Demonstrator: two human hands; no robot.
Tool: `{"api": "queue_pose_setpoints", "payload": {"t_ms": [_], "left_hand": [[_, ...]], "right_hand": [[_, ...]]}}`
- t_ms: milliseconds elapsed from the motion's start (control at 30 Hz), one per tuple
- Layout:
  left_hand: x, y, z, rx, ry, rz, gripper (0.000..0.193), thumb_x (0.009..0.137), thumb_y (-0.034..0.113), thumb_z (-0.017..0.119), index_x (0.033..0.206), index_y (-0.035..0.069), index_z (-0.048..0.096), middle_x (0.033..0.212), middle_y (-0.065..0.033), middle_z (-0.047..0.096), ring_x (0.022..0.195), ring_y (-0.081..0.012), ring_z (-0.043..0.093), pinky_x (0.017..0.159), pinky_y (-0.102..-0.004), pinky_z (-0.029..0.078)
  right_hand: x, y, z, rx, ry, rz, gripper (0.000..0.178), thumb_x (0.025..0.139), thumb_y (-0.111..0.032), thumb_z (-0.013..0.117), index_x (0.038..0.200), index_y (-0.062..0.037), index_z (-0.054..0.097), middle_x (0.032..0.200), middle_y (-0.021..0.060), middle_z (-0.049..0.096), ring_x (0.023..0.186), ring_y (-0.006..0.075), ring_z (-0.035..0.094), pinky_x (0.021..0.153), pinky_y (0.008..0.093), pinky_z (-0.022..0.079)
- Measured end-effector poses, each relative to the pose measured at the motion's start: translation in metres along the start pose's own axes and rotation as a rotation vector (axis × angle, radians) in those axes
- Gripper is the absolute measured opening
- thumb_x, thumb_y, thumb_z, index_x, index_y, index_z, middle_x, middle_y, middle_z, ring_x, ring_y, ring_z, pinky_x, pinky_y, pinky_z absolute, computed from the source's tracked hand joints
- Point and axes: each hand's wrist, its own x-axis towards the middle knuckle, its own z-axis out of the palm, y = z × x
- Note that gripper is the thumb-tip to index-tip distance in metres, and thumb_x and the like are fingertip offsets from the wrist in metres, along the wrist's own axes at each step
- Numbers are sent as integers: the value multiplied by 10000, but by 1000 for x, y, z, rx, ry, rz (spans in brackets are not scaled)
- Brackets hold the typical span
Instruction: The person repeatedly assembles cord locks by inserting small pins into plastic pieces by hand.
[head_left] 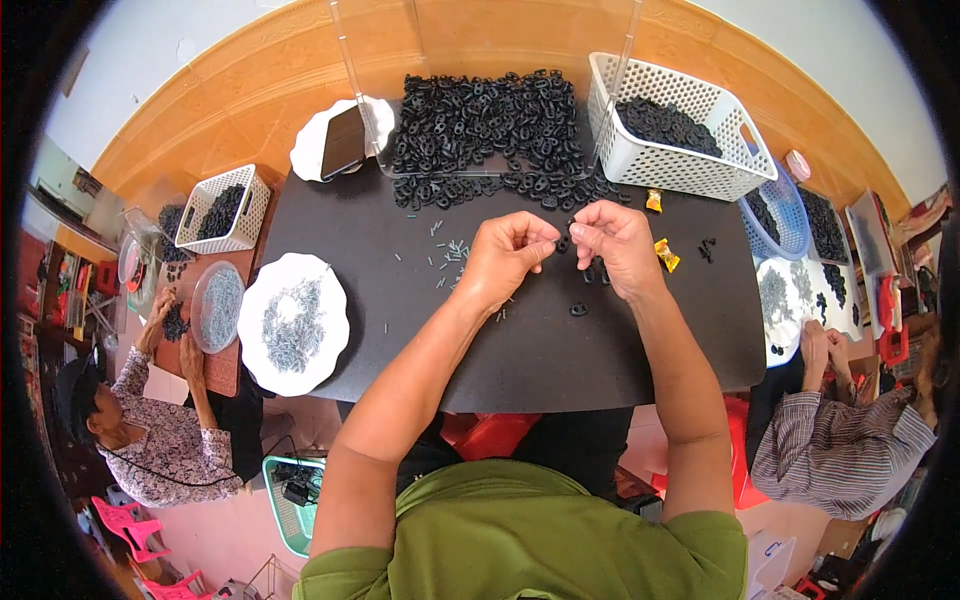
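Over the dark table (pixel 480 350), my two hands face each other with fingertips close together. My left hand (pixel 508 258) is closed in a pinch; whatever sits between thumb and forefinger is too small to make out. Thumb and fingers of my right hand (pixel 618 248) are pinched on a small black plastic part, whose edge shows at the fingertips. Below my right hand lie a few more black parts, and a two-holed black part (pixel 579 310) rests nearer me. Small metal pins (pixel 450 252) are scattered left of my left hand.
A clear bin of black parts (pixel 485 125) spills forward at the back. A white basket (pixel 690 170) stands right of it; a scalloped plate of pins (pixel 335 340) sits left. A phone (pixel 343 142) and wrapped sweets (pixel 666 255) lie about. One person works on each side.
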Motion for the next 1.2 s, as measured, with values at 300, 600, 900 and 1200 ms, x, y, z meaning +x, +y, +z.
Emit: {"api": "queue_pose_setpoints", "payload": {"t_ms": [300, 600, 900, 1200], "left_hand": [[0, -1, 0, -128, -10, -22, 46, 823, 26, 560, 816, -3, 595, 706, -25, 577, 550, -58, 472, 482, -188, 392], [-1, 0, 0, -132, -19, -52, 72, 836, 69, 557, 830, 8, 596, 718, -31, 589, 578, -65, 492, 498, -186, 394], [0, -1, 0, -127, 15, -58, 92, 845, 89, 551, 823, 11, 596, 697, -15, 575, 582, -60, 492, 482, -181, 390], [-4, -2, 4, 154, 133, 41, 88, 808, 46, 568, 734, 4, 588, 607, 6, 561, 521, -46, 468, 467, -196, 379]], "right_hand": [[-4, 0, 7, -98, -48, -45, 46, 799, -44, 583, 800, 1, 572, 663, 17, 560, 526, 50, 495, 455, 189, 437], [-6, -3, 9, -162, -14, -47, 50, 795, -46, 592, 782, -2, 572, 646, 13, 559, 514, 42, 486, 431, 182, 423], [-6, -3, 11, -134, -1, -30, 60, 794, -50, 595, 770, 0, 573, 631, 12, 554, 502, 39, 483, 415, 178, 412], [-7, 7, 19, -302, 22, -156, 83, 793, -33, 586, 736, -1, 536, 618, -2, 534, 493, 33, 471, 420, 181, 385]]}}
